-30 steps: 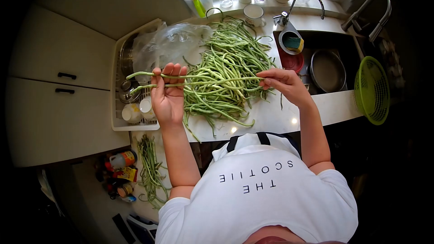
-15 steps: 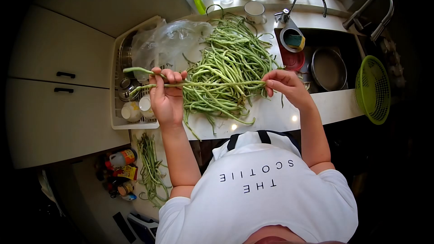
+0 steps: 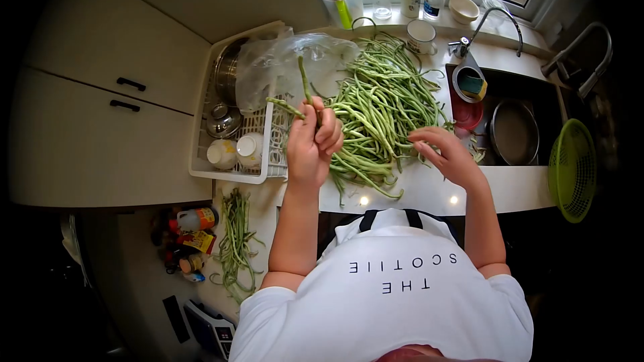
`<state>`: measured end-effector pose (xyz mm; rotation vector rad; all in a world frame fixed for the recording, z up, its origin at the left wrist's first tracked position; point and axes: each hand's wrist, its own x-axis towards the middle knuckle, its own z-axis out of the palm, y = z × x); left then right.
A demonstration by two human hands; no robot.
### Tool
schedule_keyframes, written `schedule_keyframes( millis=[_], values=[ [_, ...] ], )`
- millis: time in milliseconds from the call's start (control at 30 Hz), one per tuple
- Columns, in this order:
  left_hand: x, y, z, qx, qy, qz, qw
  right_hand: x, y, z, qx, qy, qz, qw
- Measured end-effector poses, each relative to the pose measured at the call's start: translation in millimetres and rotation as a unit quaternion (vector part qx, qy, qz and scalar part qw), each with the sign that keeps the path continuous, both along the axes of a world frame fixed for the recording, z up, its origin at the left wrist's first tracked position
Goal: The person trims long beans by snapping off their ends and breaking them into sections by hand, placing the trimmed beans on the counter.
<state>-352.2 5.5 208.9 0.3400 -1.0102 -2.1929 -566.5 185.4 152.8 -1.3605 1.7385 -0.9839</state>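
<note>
My left hand is closed around a few long green beans, whose ends poke up and to the left above my fingers. Behind it, a large heap of long beans spreads over the white counter. My right hand hovers at the heap's right edge, fingers stretched out and thumb apart, with no bean visible between them. Whether its fingertips touch the heap, I cannot tell. A smaller bunch of long beans lies on the lower left counter.
A white dish rack with cups and a clear plastic bag stands left. To the right are the sink holding a metal basin, and a green colander. An enamel mug sits behind the heap.
The bean stretched between both hands no longer spans them. My left hand has turned, tipping the bean ends upward. My right hand's fingers have opened from a pinch. The view has shifted left.
</note>
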Motion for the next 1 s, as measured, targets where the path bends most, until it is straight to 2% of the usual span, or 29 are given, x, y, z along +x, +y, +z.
schedule_keyframes(
  millis=[100,133,200,300,467,600,733,800,833,900,933,1000],
  values=[
    [-10.4,4.6,-10.2,0.07,0.091,-0.091,0.989,16.7,-16.8,9.3,-0.101,-0.164,0.006,0.981],
    [-12.6,6.4,-11.7,0.081,0.088,-0.097,0.988,24.0,-20.3,9.5,-0.092,-0.166,-0.003,0.982],
    [-17.7,6.0,-9.4,0.107,0.138,-0.107,0.979,31.2,-26.2,8.2,-0.081,-0.266,0.064,0.958],
    [-16.3,0.4,-7.7,0.119,0.173,-0.124,0.97,29.9,-27.2,7.9,-0.023,-0.317,0.106,0.942],
    [-14.7,-3.5,-6.5,0.167,0.218,-0.105,0.956,33.8,-28.9,6.2,-0.021,-0.401,0.114,0.909],
    [-14.1,-8.3,-6.7,0.139,0.191,-0.07,0.969,28.0,-22.3,2.0,-0.01,-0.43,0.146,0.891],
    [-9.9,-11.4,-3.8,0.074,0.153,-0.019,0.985,27.7,-13.4,11.7,0.006,-0.397,0.115,0.91],
    [-8.5,-13.1,-2.3,0.044,0.163,-0.008,0.986,26.5,-10.1,11.4,0.009,-0.28,0.147,0.949],
    [-8.2,-13.0,-1.5,0.043,0.162,-0.007,0.986,28.5,-10.0,11.5,0.009,-0.281,0.148,0.948],
    [-9.2,-11.9,1.1,0.028,0.162,0.008,0.986,32.3,-9.7,12.2,-0.058,-0.141,0.158,0.976],
    [-9.9,-11.0,2.9,0.028,0.161,0.008,0.986,33.4,-8.9,10.9,-0.059,-0.142,0.158,0.975],
    [-11.0,-9.4,6.1,0.021,0.15,0.057,0.987,35.4,-8.1,3.6,-0.126,-0.018,0.134,0.983]
  ],
)
